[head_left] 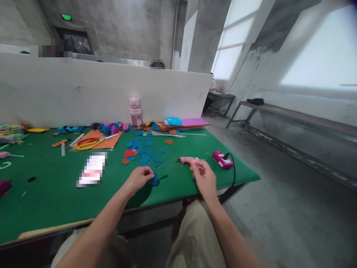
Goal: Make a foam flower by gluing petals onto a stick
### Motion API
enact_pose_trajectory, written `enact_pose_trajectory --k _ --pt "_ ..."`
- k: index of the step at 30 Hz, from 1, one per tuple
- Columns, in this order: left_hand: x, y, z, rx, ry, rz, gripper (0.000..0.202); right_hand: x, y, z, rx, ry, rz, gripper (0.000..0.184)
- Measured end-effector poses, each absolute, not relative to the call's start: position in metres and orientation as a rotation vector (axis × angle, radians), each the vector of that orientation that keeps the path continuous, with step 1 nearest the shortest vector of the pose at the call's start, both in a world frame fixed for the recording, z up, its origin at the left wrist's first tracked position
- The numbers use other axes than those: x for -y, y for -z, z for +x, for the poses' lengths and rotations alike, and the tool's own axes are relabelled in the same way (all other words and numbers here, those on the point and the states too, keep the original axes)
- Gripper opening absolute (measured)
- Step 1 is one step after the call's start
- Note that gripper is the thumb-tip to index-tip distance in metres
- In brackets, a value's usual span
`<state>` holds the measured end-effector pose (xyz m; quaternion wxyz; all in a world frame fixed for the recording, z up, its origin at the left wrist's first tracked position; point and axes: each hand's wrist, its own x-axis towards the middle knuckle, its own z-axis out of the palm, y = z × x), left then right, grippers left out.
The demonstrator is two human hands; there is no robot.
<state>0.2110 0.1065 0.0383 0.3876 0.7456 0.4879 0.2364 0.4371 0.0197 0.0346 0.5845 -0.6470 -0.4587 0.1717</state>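
Over green tabletop (64, 203), right hand (205, 179) pinches leftward-pointing glue gun (186, 160), left hand (140, 177) blue scrap (155, 181).

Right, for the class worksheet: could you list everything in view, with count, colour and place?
Table: one, green, in front
Partition: one, white, behind the table
Bottle: one, pink, by the partition
Orange sheet: one, orange, table's far side
Scissors: count unclear, red and yellow, on the orange sheet
Blue pieces: many, blue, mid-table
Glue gun: one, pink, table's right half
Plug box: one, magenta, table's right end
Packet: one, bright blue, far right
Exit sign: one, green, upper left
Bench: one, grey, right
Small scraps: too many to count
Trouser legs: two, beige, below
Left hand: one, bare, at the blue pieces
Right hand: one, bare, at the glue gun
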Motion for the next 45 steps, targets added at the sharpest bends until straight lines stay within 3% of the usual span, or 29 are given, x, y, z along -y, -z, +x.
enact_pose_trajectory --k 6,15,21,26,34,41,45 --pt "-0.119 -0.040 0.208 -1.412 -0.726 2.019 0.020 -0.030 -0.021 0.493 1.420 -0.161 -2.000 0.033" --pt "-0.103 -0.050 0.203 -1.225 -0.559 1.837 0.022 -0.047 -0.025 0.492 1.622 -0.253 -2.408 0.025" --pt "-0.107 -0.045 0.202 -1.291 -0.531 1.795 0.025 -0.039 -0.030 0.488 1.563 -0.257 -2.124 0.023" --pt "-0.112 -0.040 0.202 -1.339 -0.516 1.803 0.024 -0.033 -0.059 0.467 1.547 -0.722 -1.535 0.026" --pt "-0.115 -0.036 0.200 -1.376 -0.499 1.853 0.021 -0.033 -0.079 0.441 1.557 -1.266 -1.209 0.023" --pt "-0.117 -0.036 0.197 -1.384 -0.457 1.900 0.022 -0.024 -0.069 0.431 1.546 -1.258 -1.277 0.035" --pt "-0.115 -0.038 0.198 -1.443 -0.460 1.908 0.021 -0.019 -0.069 0.430 1.623 -1.131 -1.365 0.032"
